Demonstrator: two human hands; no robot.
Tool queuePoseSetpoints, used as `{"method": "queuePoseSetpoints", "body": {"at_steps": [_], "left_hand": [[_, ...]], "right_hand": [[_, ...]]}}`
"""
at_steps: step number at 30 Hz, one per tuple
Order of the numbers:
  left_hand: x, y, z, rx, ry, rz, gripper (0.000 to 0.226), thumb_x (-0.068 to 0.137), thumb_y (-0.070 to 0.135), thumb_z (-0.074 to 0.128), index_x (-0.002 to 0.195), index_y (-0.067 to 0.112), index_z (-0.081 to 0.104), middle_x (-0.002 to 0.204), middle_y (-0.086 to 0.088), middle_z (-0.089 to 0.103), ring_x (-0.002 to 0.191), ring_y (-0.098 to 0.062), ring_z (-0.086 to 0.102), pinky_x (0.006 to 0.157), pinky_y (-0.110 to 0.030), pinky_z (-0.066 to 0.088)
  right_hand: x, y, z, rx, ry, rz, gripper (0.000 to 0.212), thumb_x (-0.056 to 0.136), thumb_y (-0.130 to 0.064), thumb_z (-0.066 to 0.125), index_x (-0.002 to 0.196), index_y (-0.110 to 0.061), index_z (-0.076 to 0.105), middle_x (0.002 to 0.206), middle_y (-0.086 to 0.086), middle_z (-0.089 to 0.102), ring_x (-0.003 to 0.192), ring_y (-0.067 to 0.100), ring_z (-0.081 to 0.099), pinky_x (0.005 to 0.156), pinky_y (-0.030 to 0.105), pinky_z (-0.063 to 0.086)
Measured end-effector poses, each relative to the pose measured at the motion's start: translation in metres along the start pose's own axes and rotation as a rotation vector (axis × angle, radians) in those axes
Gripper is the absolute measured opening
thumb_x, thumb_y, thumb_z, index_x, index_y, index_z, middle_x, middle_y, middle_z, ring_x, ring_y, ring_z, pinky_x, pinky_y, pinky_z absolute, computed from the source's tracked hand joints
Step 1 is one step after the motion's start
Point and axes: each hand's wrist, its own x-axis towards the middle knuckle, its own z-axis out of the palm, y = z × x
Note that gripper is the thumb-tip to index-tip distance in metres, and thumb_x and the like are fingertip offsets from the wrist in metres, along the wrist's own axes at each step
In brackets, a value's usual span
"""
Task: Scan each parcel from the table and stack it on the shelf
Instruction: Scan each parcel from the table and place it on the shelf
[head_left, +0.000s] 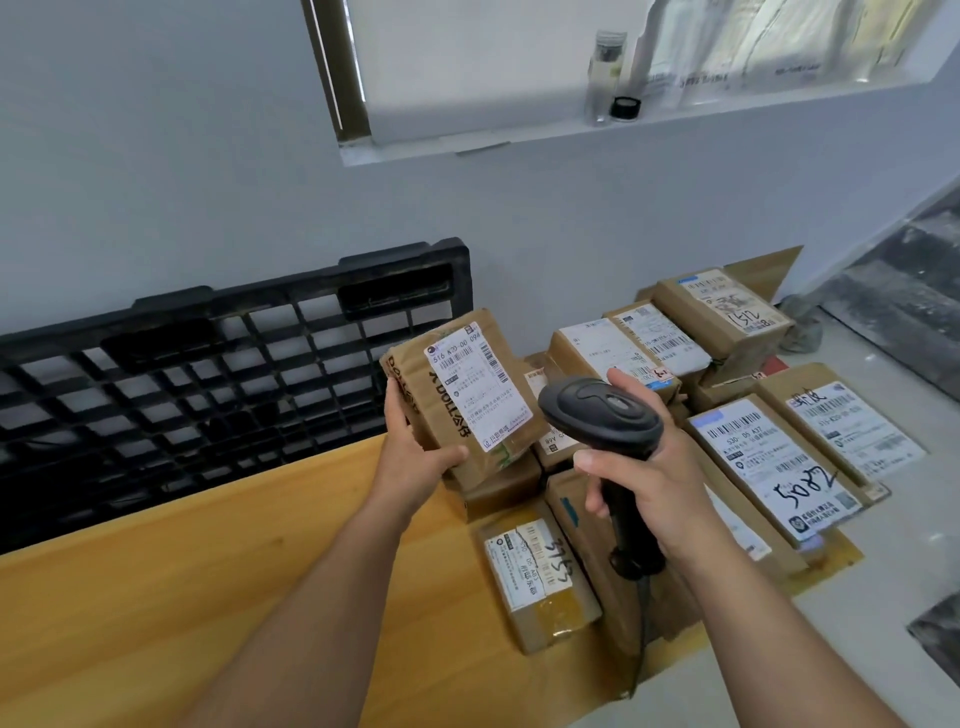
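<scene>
Parcel (462, 395) is gripped by left hand (415, 457), scanner (602, 421) clenched in right hand (649, 483). Scanning is underway. Label (475, 392) must be targeted next.

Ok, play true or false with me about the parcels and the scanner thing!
1. The left hand holds a brown parcel up off the wooden table. True.
2. The right hand holds a pen. False: it grips a black barcode scanner.
3. A parcel marked 5082 lies right of the scanner. True.
4. The black plastic pallet lies flat on the table. False: it stands on edge against the wall.
</scene>
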Motion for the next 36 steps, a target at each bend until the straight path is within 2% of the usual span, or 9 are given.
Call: {"method": "queuePoseSetpoints", "body": {"at_steps": [4,7,12,20,22,25,30,33,36], "left_hand": [[-0.018,-0.002,-0.009,0.055,0.008,0.084,0.117,0.076,-0.004,0.075,0.149,0.043,-0.004,0.141,-0.008,0.046,0.127,-0.025,0.049,0.088,-0.040,0.052],[-0.037,-0.004,-0.014,0.088,0.034,0.118,0.117,0.076,-0.005,0.074,0.149,0.044,-0.004,0.134,-0.008,0.050,0.124,-0.025,0.051,0.077,-0.030,0.052],[-0.082,-0.004,-0.019,0.097,0.110,0.141,0.119,0.072,-0.002,0.078,0.144,0.054,0.000,0.130,-0.006,0.052,0.122,-0.025,0.054,0.095,-0.051,0.051],[-0.174,-0.016,-0.020,0.118,0.272,0.186,0.121,0.069,-0.002,0.080,0.144,0.053,0.002,0.131,-0.009,0.050,0.123,-0.027,0.053,0.098,-0.055,0.048],[-0.199,-0.023,-0.019,0.123,0.304,0.191,0.120,0.069,-0.002,0.079,0.145,0.051,0.002,0.132,-0.011,0.048,0.123,-0.028,0.051,0.098,-0.054,0.048],[-0.237,-0.034,-0.016,0.152,0.371,0.191,0.119,0.071,0.000,0.079,0.145,0.050,0.002,0.132,-0.010,0.047,0.122,-0.025,0.051,0.097,-0.051,0.049],[-0.297,-0.051,-0.011,0.146,0.426,0.201,0.115,0.074,-0.004,0.076,0.148,0.042,0.002,0.110,0.007,0.051,0.118,-0.022,0.054,0.097,-0.042,0.049],[-0.327,-0.058,-0.014,0.146,0.477,0.210,0.115,0.073,-0.003,0.076,0.147,0.044,0.002,0.117,-0.001,0.051,0.117,-0.022,0.054,0.096,-0.045,0.050],[-0.352,-0.064,-0.022,0.103,0.509,0.213,0.115,0.074,-0.004,0.075,0.147,0.046,0.002,0.118,0.000,0.051,0.115,-0.021,0.055,0.086,-0.034,0.054]], "right_hand": [[-0.012,-0.006,0.006,-0.031,-0.056,-0.007,0.086,0.065,-0.007,0.076,0.136,-0.043,0.044,0.096,0.012,0.070,0.050,0.030,0.056,0.047,0.034,0.049],[-0.028,-0.015,0.011,-0.051,-0.100,-0.048,0.084,0.065,-0.008,0.077,0.134,-0.045,0.046,0.097,0.016,0.065,0.049,0.030,0.058,0.046,0.033,0.048],[-0.060,-0.036,0.016,-0.027,-0.208,-0.123,0.084,0.064,-0.006,0.077,0.133,-0.044,0.046,0.077,0.005,0.069,0.047,0.031,0.057,0.045,0.034,0.049],[-0.120,-0.054,0.011,-0.022,-0.392,-0.204,0.089,0.068,-0.004,0.079,0.140,-0.037,0.041,0.073,0.015,0.068,0.050,0.037,0.058,0.046,0.040,0.051],[-0.139,-0.054,0.009,-0.038,-0.428,-0.187,0.092,0.068,-0.007,0.083,0.143,-0.035,0.038,0.077,0.018,0.068,0.051,0.036,0.059,0.047,0.039,0.052],[-0.166,-0.049,0.003,-0.063,-0.471,-0.192,0.091,0.066,-0.010,0.082,0.142,-0.035,0.039,0.084,0.010,0.069,0.050,0.037,0.060,0.047,0.041,0.052],[-0.206,-0.040,-0.007,-0.084,-0.542,-0.193,0.087,0.073,0.004,0.078,0.141,-0.034,0.040,0.069,0.004,0.069,0.046,0.031,0.058,0.045,0.037,0.050],[-0.225,-0.037,-0.006,-0.074,-0.577,-0.183,0.089,0.068,-0.003,0.083,0.140,-0.036,0.042,0.083,0.007,0.070,0.048,0.035,0.060,0.046,0.037,0.051],[-0.240,-0.037,0.002,-0.055,-0.614,-0.173,0.092,0.066,-0.004,0.085,0.141,-0.036,0.042,0.099,0.012,0.070,0.048,0.038,0.059,0.047,0.037,0.052]]}}
